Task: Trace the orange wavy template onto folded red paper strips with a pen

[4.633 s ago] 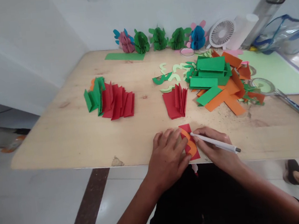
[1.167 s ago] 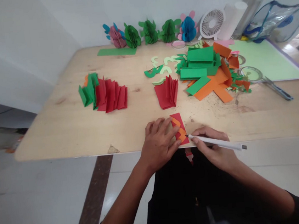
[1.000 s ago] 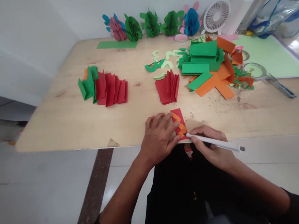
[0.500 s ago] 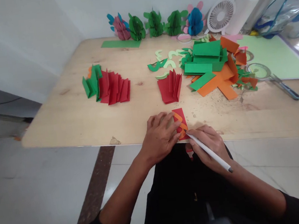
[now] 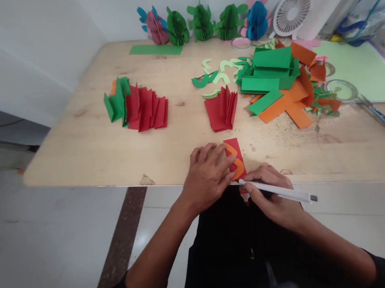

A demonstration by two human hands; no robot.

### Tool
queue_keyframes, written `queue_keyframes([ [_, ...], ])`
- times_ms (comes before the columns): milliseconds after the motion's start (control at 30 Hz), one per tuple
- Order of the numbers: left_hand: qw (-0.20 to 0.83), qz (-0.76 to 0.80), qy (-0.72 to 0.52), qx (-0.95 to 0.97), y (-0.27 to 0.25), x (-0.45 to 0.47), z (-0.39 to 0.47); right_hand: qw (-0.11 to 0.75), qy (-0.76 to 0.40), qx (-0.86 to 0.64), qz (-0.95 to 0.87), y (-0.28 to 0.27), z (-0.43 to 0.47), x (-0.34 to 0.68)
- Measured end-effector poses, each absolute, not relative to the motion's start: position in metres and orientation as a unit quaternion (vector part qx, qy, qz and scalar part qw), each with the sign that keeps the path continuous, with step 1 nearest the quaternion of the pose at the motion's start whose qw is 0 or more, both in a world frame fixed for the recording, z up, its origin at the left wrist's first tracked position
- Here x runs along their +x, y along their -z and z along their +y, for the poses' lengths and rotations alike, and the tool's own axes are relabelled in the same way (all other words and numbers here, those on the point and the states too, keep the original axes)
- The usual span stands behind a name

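Observation:
At the table's near edge lies a red paper strip (image 5: 240, 153), with an orange curved paper cutout (image 5: 239, 167) on top of it. My left hand (image 5: 205, 174) rests flat over their left side, fingers spread, pressing the cutout onto the strip. A white pen (image 5: 283, 191) is gripped in my right hand (image 5: 276, 199). Its tip is at the bottom end of the cutout, by the table edge, and its back end points right. Just beyond the strip stands a folded red paper piece (image 5: 221, 110).
Folded red papers (image 5: 147, 108) and green ones (image 5: 115, 101) stand on the left. A pile of green papers (image 5: 270, 71) and orange scraps (image 5: 286, 104) is at right, near a utility knife (image 5: 378, 113). Paper figures (image 5: 202, 23) and a fan (image 5: 292, 14) line the wall.
My right hand has moved the pen tip slightly down toward the lower end of the cutout, and the pen has swung flatter, its back end further right. My left hand keeps its place.

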State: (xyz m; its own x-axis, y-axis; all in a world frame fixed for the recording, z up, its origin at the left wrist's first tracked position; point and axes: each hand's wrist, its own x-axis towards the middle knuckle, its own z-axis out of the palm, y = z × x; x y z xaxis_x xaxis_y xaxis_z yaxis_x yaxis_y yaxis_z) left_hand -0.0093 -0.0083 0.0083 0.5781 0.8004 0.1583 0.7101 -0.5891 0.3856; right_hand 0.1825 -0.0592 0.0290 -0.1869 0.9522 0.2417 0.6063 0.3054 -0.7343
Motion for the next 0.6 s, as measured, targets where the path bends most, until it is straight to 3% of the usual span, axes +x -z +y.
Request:
queue_keyframes([
  [600, 0.144, 0.430, -0.158, 0.877, -0.0108, -0.0089, -0.0076, 0.336, -0.228, -0.509, -0.759, -0.0285, -0.0547, 0.1791],
])
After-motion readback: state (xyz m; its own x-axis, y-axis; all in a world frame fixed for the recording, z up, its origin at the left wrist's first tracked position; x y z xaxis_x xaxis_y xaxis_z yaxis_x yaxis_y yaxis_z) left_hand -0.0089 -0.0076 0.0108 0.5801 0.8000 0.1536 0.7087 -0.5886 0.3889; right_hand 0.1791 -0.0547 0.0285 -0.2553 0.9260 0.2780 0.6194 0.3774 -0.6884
